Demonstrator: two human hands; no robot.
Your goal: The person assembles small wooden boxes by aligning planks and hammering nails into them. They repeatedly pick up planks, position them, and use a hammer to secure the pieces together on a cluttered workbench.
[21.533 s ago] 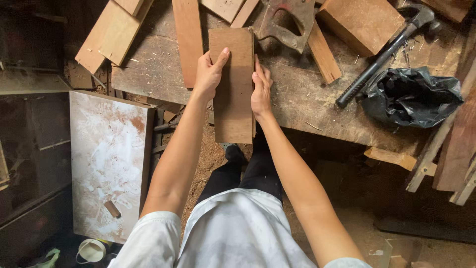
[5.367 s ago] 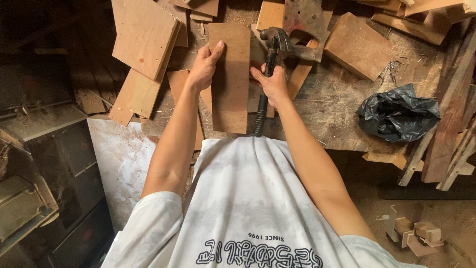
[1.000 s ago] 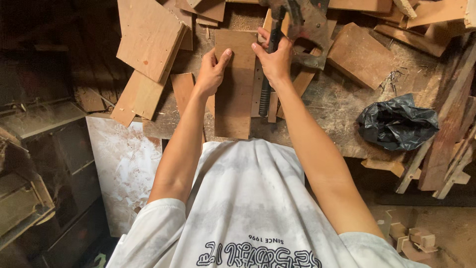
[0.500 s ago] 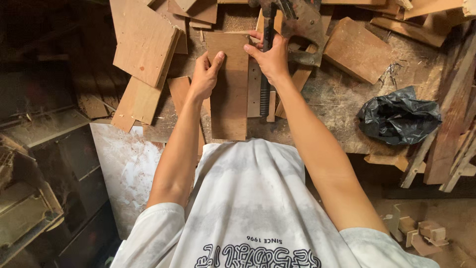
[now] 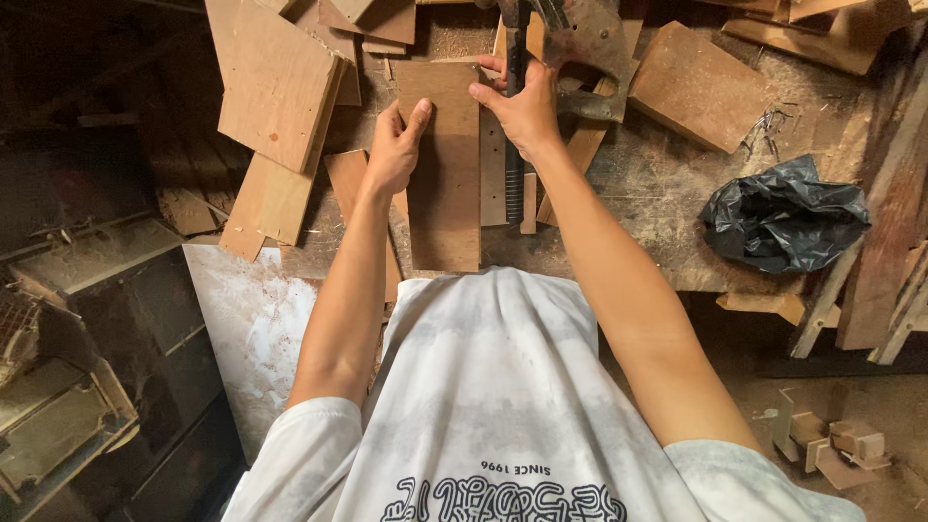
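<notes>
A long brown wooden board (image 5: 445,184) lies lengthwise on the dusty workbench (image 5: 657,203) in front of me. My left hand (image 5: 391,150) presses flat on its left edge, fingers stretched onto the face, holding it down. My right hand (image 5: 527,106) is at the board's far right corner, closed around a hammer's dark ribbed handle (image 5: 513,184). The handle runs along the board's right side. The hammer's head is at the top edge of the view and mostly hidden.
A rusty hand saw (image 5: 590,48) lies just behind my right hand. Plywood offcuts (image 5: 275,87) are piled at the left and back, and a crumpled black plastic bag (image 5: 783,213) sits at the right. A white panel (image 5: 251,329) leans below the bench; small wood blocks (image 5: 822,445) lie on the floor.
Since several seconds ago my right hand has taken up the hammer and carried it toward the board's far end. Over the last second both hands have hardly moved.
</notes>
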